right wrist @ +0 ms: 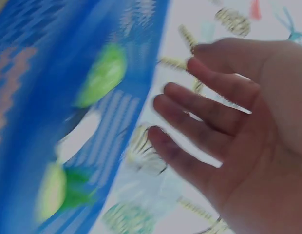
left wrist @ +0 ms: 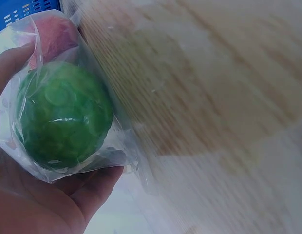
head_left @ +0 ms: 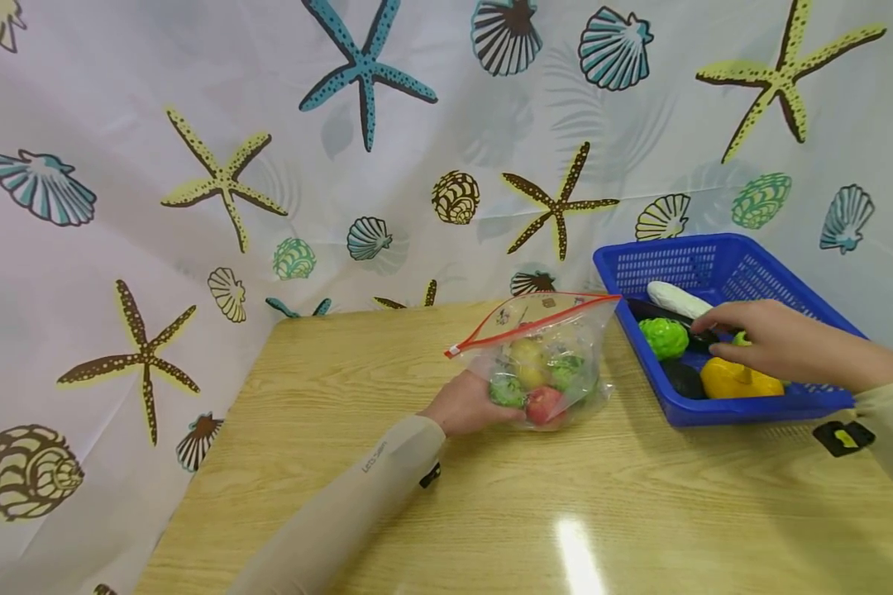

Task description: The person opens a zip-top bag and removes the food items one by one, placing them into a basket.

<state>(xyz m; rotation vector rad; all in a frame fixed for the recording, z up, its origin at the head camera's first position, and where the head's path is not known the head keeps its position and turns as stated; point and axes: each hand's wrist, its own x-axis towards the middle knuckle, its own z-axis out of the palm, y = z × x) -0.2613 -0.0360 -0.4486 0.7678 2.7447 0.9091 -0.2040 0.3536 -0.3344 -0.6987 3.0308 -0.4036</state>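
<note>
My left hand [head_left: 470, 406] grips the lower left side of a clear zip bag [head_left: 552, 332] standing on the table, its red-edged mouth upward. Inside show a yellow fruit [head_left: 528, 362], a red fruit [head_left: 543, 405] and green bumpy produce [head_left: 506, 391]. In the left wrist view, the thumb and fingers wrap a round green piece [left wrist: 63, 114] through the plastic. Above the blue basket [head_left: 759, 407] hovers my right hand [head_left: 762, 335], fingers loosely bent with nothing held. Beneath and around it lie a yellow pepper-like vegetable [head_left: 740, 380], an eggplant [head_left: 643, 311] and a green bumpy one [head_left: 664, 337].
Also in the basket are a long white vegetable [head_left: 677, 299] and a dark oval one [head_left: 685, 380]. The basket stands on the wooden table [head_left: 357, 364], right of the bag. A white cloth [head_left: 417, 116] printed with shells and starfish hangs behind.
</note>
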